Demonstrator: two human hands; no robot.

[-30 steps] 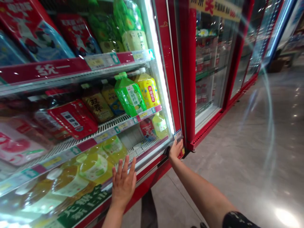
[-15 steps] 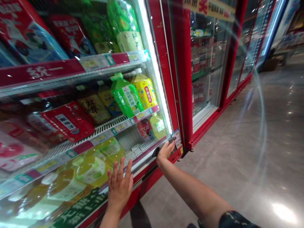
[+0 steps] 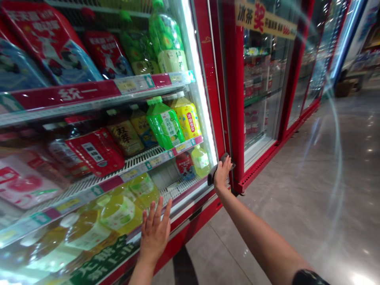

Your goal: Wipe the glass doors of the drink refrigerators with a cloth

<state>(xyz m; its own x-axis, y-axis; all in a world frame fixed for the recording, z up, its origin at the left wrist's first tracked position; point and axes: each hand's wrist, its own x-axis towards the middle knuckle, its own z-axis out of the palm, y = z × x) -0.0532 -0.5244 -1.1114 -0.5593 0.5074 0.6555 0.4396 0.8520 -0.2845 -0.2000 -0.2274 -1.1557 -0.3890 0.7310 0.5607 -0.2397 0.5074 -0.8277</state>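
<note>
A dark cloth was pinned to the red frame by the flattened right hand, while the released left hand was spread at the glass, apparently for support.

The middle shelf is a white wire rack with a price-label edge; it bears a green bottle, a yellow bottle and a red pack. The bottom rack bears yellow-green bottles; their count appears unclear through glare.
</note>
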